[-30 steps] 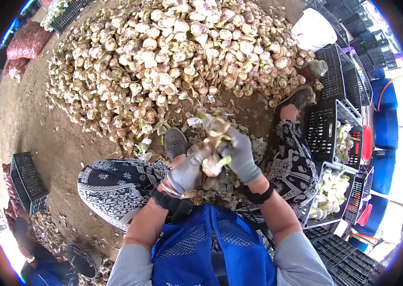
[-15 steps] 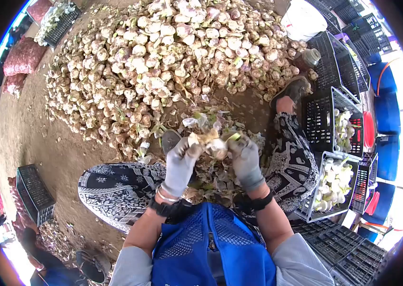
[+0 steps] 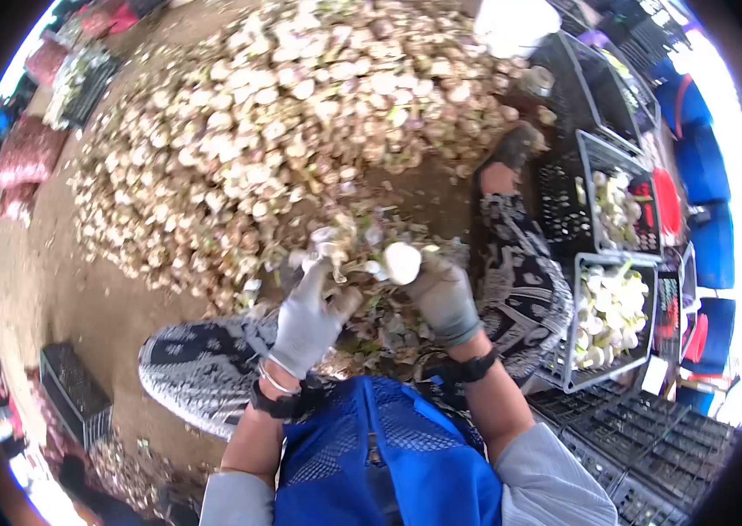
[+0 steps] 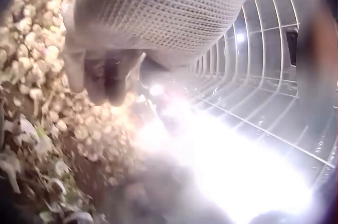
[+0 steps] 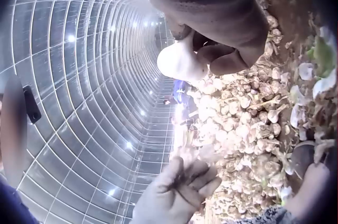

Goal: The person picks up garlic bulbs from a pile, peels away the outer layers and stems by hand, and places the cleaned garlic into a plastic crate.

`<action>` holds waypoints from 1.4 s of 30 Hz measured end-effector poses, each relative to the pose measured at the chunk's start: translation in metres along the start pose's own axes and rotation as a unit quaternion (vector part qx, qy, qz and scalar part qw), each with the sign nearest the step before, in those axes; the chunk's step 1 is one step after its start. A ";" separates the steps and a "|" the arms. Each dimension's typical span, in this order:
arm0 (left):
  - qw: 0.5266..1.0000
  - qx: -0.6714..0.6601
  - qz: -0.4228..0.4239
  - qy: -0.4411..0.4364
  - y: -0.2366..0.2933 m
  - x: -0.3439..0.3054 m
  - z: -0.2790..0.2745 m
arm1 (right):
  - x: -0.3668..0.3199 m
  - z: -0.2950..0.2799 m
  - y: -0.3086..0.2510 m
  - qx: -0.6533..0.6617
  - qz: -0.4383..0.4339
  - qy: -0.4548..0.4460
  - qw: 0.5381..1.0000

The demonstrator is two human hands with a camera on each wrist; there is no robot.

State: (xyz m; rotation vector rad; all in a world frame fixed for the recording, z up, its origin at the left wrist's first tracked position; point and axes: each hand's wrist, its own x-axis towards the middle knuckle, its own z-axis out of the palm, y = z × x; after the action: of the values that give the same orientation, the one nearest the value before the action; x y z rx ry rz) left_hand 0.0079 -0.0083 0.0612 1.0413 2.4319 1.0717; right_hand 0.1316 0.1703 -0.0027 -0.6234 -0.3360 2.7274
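Near the centre of the frame, 1 smooth, round white bulb [image 3: 402,263] sits in the gloved right hand [image 3: 444,302], fingers clamped on its stem side, seemingly so the round end is left exposed. The left hand [image 3: 308,323], in a pale knit glove, has loosely bent, parted fingers beside blurred papery husk [image 3: 336,250]; contact is unclear. Above lies a heap of rough, tan bulbs [image 3: 257,114]. At right, a slatted plastic crate [image 3: 573,326] of white bulbs stands beside the knee, apparently for easy reach.

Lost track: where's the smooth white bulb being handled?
The round, smooth white bulb sits in the grey-gloved right hand's grip in the head view, over the scattered papery peelings.
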 end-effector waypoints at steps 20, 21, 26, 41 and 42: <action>0.951 -0.220 -0.192 -0.100 -0.079 0.031 0.081 | 0.096 0.017 -0.064 -0.643 -0.243 0.120 0.716; 0.952 -0.215 -0.198 -0.090 -0.079 0.034 0.076 | 0.140 -0.018 -0.046 -0.662 -0.197 0.096 0.717; 0.935 -0.247 -0.244 -0.069 -0.094 0.045 0.077 | 0.284 -0.038 0.020 -0.909 -0.046 -0.009 0.414; 0.896 -0.357 -0.263 0.027 -0.119 0.040 0.106 | 0.151 -0.005 0.048 -0.678 0.029 0.075 0.731; 0.897 -0.356 -0.259 0.028 -0.116 0.042 0.101 | 0.135 -0.011 0.061 -0.604 0.019 -0.007 0.797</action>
State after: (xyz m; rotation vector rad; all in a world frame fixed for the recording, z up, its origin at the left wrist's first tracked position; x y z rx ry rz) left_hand -0.0284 0.0206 -0.0914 0.1155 1.8887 1.5874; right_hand 0.0055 0.1641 -0.0818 -0.8499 -2.1296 2.2145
